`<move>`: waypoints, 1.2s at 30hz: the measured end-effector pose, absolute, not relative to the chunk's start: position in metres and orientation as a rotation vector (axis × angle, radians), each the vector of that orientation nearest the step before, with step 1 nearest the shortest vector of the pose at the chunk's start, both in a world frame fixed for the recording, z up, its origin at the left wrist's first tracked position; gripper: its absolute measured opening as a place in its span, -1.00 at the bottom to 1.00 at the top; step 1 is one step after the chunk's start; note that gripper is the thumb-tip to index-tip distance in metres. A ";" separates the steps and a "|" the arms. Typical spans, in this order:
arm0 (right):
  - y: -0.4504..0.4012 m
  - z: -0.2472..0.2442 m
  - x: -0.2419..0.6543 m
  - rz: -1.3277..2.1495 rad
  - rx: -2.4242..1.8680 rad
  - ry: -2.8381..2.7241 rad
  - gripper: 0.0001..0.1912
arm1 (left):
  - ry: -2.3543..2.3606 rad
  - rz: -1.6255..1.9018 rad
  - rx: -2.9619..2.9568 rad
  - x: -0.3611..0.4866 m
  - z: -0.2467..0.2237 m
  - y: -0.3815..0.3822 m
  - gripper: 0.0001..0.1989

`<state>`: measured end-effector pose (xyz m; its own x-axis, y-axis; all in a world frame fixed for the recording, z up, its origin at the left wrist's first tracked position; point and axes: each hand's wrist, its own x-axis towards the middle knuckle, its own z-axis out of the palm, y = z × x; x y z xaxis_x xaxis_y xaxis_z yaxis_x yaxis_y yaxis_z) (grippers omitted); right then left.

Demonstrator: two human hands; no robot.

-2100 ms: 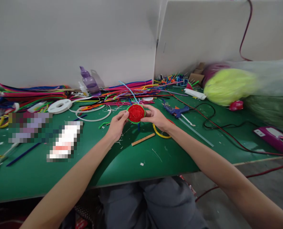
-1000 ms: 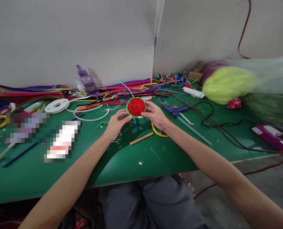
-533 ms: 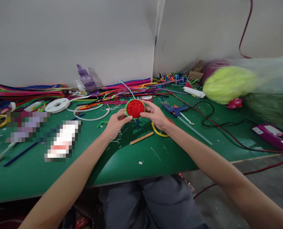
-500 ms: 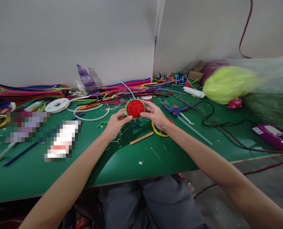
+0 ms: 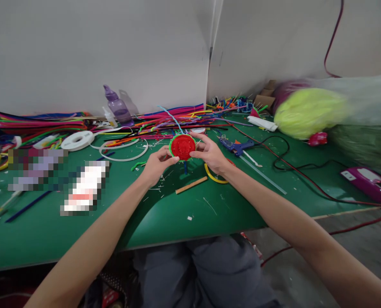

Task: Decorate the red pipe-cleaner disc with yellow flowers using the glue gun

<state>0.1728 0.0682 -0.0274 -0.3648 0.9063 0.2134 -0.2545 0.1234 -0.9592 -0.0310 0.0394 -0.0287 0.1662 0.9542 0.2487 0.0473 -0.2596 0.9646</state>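
Between my hands, above the green table, is a round red disc with a green rim (image 5: 183, 148), apparently coiled from pipe cleaners. My left hand (image 5: 156, 165) pinches its left edge between thumb and fingers. On the right edge, my right hand (image 5: 209, 154) grips it with the thumb on the red face and the fingers behind. A light blue pipe cleaner (image 5: 171, 115) shows above the disc, and a short dark blue piece (image 5: 186, 167) shows below; whether either is joined to it I cannot tell. The disc's back is hidden.
Piled pipe cleaners (image 5: 39, 125) line the wall beside a purple bottle (image 5: 118, 107). A white ribbon spool (image 5: 77, 140) lies left. Rightward are a blue glue gun (image 5: 237, 146) with its cord, bagged yellow material (image 5: 309, 112) and a purple device (image 5: 367, 184). A wooden stick (image 5: 191, 185) lies nearer me.
Hardly anything differs. Both hands keep their hold on the red and green disc, which has shifted only very slightly.
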 end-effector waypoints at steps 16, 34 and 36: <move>0.078 -0.029 0.181 1.538 -0.658 -1.434 -0.21 | 0.974 1.252 1.280 -0.035 -0.027 0.044 -0.73; 0.077 -0.027 0.183 1.581 -0.659 -1.422 -0.26 | 1.040 1.256 1.307 -0.035 -0.031 0.045 -0.76; 0.077 -0.027 0.183 1.587 -0.654 -1.418 -0.25 | 1.061 1.251 1.324 -0.035 -0.030 0.045 -0.76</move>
